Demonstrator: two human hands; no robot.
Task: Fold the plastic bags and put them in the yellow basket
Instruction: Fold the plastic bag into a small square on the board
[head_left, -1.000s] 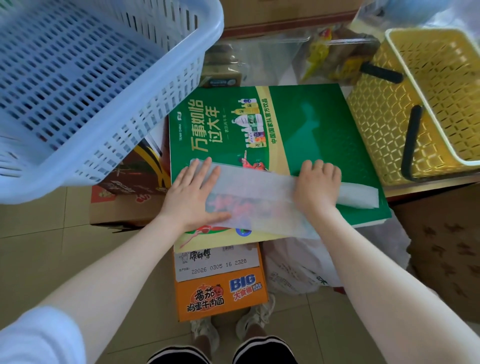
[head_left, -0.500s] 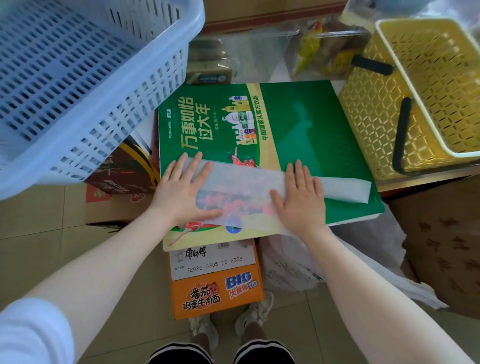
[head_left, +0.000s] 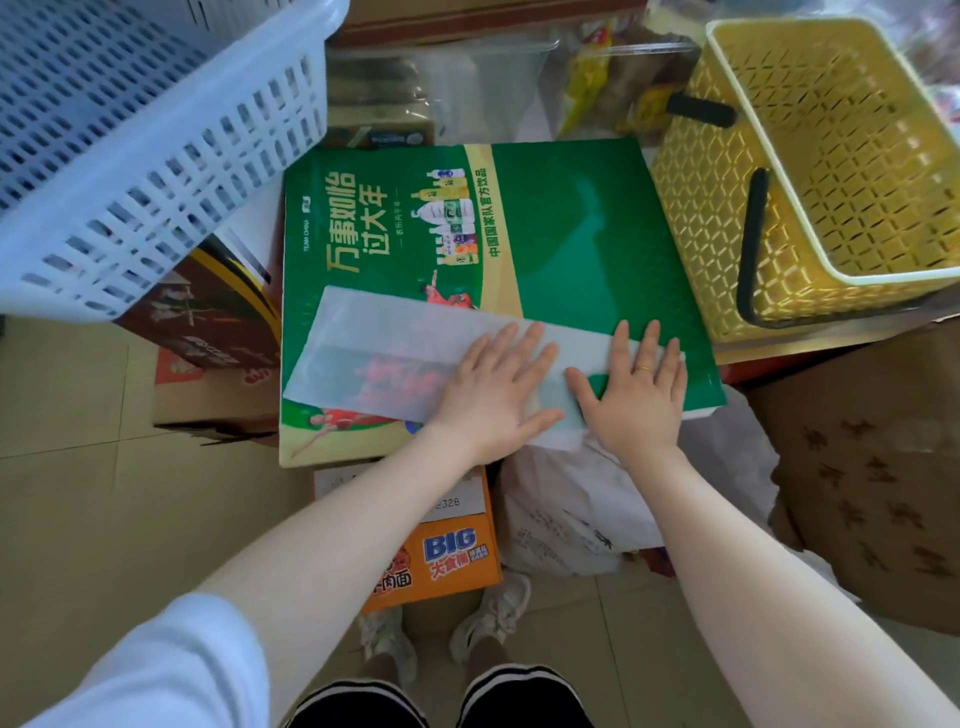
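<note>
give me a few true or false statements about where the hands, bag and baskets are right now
1. Both hands press flat on the bag. True: the left hand and the right hand lie palm down on its right part.
2. The bag is already in the yellow basket. False: it lies as a long strip on the green box.
3. The yellow basket stands right of the green box. True.
4. The right hand wears a ring. True.
5. The blue basket holds folded bags. False: none show in it.
6. The left hand is gripping the blue basket. False: it rests on the bag.
</note>
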